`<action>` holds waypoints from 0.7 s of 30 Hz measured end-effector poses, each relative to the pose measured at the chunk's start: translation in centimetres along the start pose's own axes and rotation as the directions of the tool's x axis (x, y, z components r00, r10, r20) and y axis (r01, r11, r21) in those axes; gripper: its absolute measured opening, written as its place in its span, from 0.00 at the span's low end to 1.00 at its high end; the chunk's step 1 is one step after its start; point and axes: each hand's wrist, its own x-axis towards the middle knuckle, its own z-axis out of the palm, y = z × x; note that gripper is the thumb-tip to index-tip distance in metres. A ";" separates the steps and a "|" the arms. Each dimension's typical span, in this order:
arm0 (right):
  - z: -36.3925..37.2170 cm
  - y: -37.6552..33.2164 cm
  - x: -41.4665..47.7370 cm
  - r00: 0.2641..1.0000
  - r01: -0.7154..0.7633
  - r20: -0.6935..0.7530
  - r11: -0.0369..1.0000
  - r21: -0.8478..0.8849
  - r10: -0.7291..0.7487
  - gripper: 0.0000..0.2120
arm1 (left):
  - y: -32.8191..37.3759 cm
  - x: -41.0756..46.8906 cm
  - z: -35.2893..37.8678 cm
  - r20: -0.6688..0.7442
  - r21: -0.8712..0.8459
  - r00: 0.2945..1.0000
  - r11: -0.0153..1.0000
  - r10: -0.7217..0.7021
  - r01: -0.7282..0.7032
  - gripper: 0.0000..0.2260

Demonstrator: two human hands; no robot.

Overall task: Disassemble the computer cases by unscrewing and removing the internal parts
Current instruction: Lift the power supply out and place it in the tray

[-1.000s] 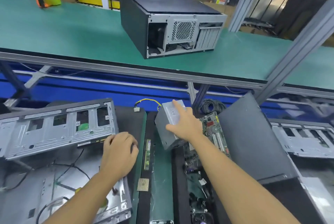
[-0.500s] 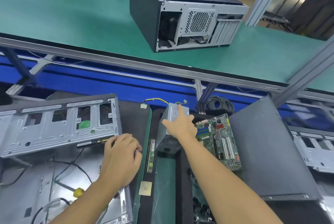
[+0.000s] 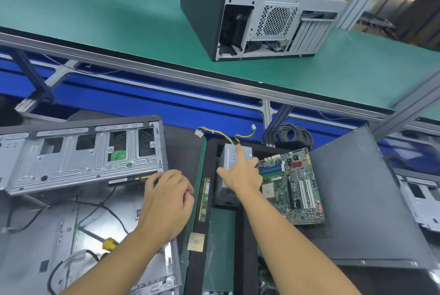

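The right hand (image 3: 240, 175) is in the middle of the frame. It grips a grey power supply box (image 3: 228, 159). The thumb is on the left side of the box, the pointer finger lies straight along the top, and the other fingers bend over the right side. The box sits in a black tray (image 3: 214, 149). Yellow and black wires (image 3: 214, 131) with white plugs stick out of its far end.

A green motherboard (image 3: 292, 187) lies just to the right of the box, touching the hand. It leans on a big dark side panel (image 3: 357, 199). Left of the box a long thin memory stick (image 3: 204, 199) lies on the tray's edge. A small square chip (image 3: 196, 242) lies lower down.

The left hand (image 3: 166, 201) rests on the right edge of an open computer case (image 3: 35, 235) at the lower left. Its fingers are bent and touch the corner of a grey metal frame (image 3: 78, 156) that tilts up out of the case. I cannot tell if it is holding on. A screwdriver with a yellow handle (image 3: 110, 243) lies inside the case, near the wrist.

At the top of the frame a closed black computer case (image 3: 262, 9) lies on a green surface (image 3: 95, 9). A coil of black cable (image 3: 294, 132) sits behind the motherboard.
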 end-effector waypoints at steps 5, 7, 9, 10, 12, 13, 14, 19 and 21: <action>3.5 0.4 0.0 0.999 -0.032 0.027 0.999 -0.022 0.033 0.48 | -0.1 -0.1 0.1 -0.002 -0.005 1.000 1.000 0.006 -0.006 0.09; 3.9 0.5 0.3 0.999 -0.036 0.012 0.999 -0.021 0.036 0.47 | -0.1 -0.2 0.0 0.001 0.000 1.000 1.000 0.008 -0.008 0.09; 3.8 0.5 0.8 0.999 -0.032 -0.005 0.999 -0.004 0.032 0.45 | -0.1 -0.2 0.0 0.008 0.001 1.000 1.000 0.002 -0.002 0.10; 3.8 0.5 1.0 0.999 -0.031 -0.018 0.999 0.007 0.031 0.45 | 0.0 -0.2 0.0 0.011 -0.001 1.000 1.000 0.001 -0.001 0.10; 4.2 0.5 0.8 0.998 -0.019 -0.054 1.000 0.006 0.020 0.44 | 0.0 -0.1 -0.1 0.004 -0.001 1.000 1.000 0.003 -0.003 0.10; 4.5 0.6 0.7 0.998 -0.014 -0.066 1.000 0.000 0.014 0.44 | 0.0 -0.1 -0.1 0.004 0.001 1.000 1.000 0.001 -0.001 0.11; 4.7 0.7 0.7 0.998 -0.013 -0.069 1.000 -0.002 0.013 0.44 | 0.0 -0.1 -0.1 0.010 0.002 1.000 1.000 -0.001 0.001 0.11; 4.7 1.5 1.8 0.999 0.011 -0.043 0.999 0.050 -0.009 0.41 | -0.1 -0.1 0.1 0.005 0.005 1.000 1.000 -0.002 0.002 0.11; 4.9 1.7 1.7 0.999 0.020 -0.052 0.997 0.074 -0.016 0.40 | -0.1 -0.2 0.2 -0.004 0.005 1.000 1.000 -0.002 0.002 0.11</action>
